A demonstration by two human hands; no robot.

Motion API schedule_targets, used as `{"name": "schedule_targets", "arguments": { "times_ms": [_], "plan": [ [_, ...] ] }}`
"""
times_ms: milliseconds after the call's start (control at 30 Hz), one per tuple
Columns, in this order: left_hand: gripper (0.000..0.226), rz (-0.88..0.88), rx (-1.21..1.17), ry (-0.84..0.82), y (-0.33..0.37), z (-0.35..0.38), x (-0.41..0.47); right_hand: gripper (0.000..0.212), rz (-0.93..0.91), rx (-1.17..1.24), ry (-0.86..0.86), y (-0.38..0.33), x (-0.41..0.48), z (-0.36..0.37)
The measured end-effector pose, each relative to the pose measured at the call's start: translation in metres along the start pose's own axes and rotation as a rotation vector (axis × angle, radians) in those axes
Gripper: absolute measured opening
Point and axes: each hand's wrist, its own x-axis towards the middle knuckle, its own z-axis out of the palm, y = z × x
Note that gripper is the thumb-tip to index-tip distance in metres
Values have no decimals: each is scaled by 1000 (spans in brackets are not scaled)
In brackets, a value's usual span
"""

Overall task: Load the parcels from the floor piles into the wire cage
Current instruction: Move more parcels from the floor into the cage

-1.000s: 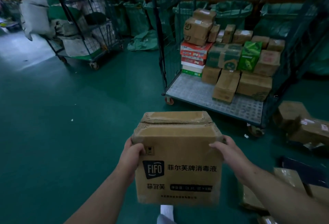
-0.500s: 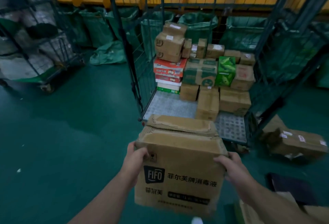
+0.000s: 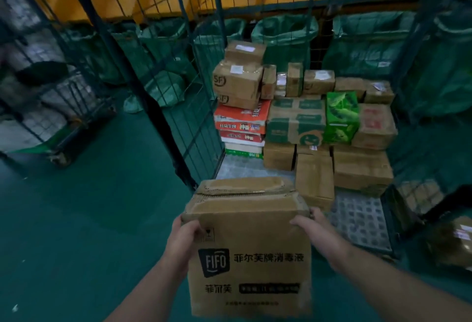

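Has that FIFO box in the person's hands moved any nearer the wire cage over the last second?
Yes. The FIFO box has come toward the wire cage: green floor lay between them earlier, and now its top edge overlaps the cage's base.

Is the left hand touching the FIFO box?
Touching. The head view shows the left hand gripping the FIFO box at its upper left corner.

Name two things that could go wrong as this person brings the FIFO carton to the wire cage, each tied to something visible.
1. The top of the FIFO carton looks crushed and torn, and the left hand and right hand grip only its upper corners; it may slip or rip.
2. SF boxes stand high on red cartons beside the bare floor strip of the wire cage; setting the carton there could topple them.
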Motion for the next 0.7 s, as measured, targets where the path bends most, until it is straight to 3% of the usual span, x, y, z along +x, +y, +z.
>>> {"name": "schedule_targets", "arguments": {
  "times_ms": [133,300,533,633,700],
  "plan": [
    [43,11,8,48,39,5,59,69,5,-17,-36,-42,70,18],
    [41,-1,85,50,78,17,163,41,53,36,-23,-73,166,47],
    [66,-179,109,2,130,45,353,40,201,116,79,-109,316,95],
    [42,-211,152,58,152,62,428,30,269,134,99,-122,375,109],
    [43,-231,179,85,162,77,480,25,296,148,102,-128,418,116]
  ]
}}
